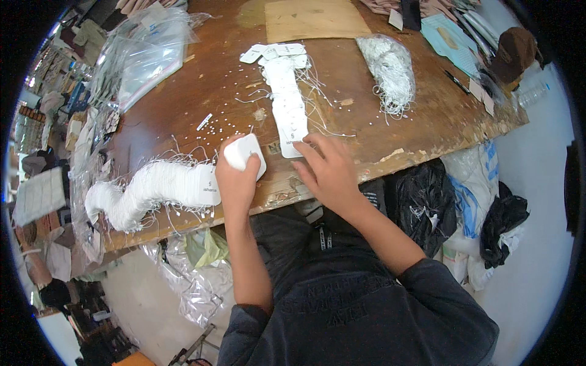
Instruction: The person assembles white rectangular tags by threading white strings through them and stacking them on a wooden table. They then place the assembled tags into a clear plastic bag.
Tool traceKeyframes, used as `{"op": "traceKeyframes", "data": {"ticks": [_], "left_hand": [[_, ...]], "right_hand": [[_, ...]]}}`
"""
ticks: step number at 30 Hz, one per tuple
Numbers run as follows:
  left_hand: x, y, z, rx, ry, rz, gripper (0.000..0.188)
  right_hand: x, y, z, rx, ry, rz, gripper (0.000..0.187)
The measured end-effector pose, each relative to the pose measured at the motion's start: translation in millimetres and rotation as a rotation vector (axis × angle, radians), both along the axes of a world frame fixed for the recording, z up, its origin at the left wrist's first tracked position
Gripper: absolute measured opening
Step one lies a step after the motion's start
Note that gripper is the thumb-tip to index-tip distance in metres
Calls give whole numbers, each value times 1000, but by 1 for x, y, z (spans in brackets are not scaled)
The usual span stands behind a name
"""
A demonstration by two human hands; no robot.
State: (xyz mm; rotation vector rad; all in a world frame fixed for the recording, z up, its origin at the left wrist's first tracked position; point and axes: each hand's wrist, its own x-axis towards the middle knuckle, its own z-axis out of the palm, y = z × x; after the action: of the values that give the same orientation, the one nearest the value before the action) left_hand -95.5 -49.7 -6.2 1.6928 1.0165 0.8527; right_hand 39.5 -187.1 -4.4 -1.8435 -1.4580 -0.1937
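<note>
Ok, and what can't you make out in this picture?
All in the head view:
Left hand: most fingers are hidden behind the white tags it holds.
Right hand: touching or hovering over the row of tags is unclear; its own fingers cover any gap.
Large black plastic bag: contents hidden by its folds.
Tan sheet: far end cut off by the top edge.
White specks: too small to identify.

Diffuse, fairly bright light covers the table (213, 70), its source unclear. Glare streaks the clear plastic bags (152, 61), and the white tags (285, 97) wash out nearly to blank. The dark shirt (366, 317) shows little detail. Fisheye distortion bends the table's edge; black corners frame a soft, blue-fringed left rim.
</note>
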Motion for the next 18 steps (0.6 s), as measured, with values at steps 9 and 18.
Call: {"op": "traceKeyframes", "data": {"ticks": [9, 18], "left_hand": [[8, 22, 4, -134, -159, -98, 51], [-5, -2, 1, -184, -218, -20, 52]], "right_hand": [[-18, 27, -2, 100, 27, 94, 29], [-17, 24, -5, 82, 73, 110, 30]]}}
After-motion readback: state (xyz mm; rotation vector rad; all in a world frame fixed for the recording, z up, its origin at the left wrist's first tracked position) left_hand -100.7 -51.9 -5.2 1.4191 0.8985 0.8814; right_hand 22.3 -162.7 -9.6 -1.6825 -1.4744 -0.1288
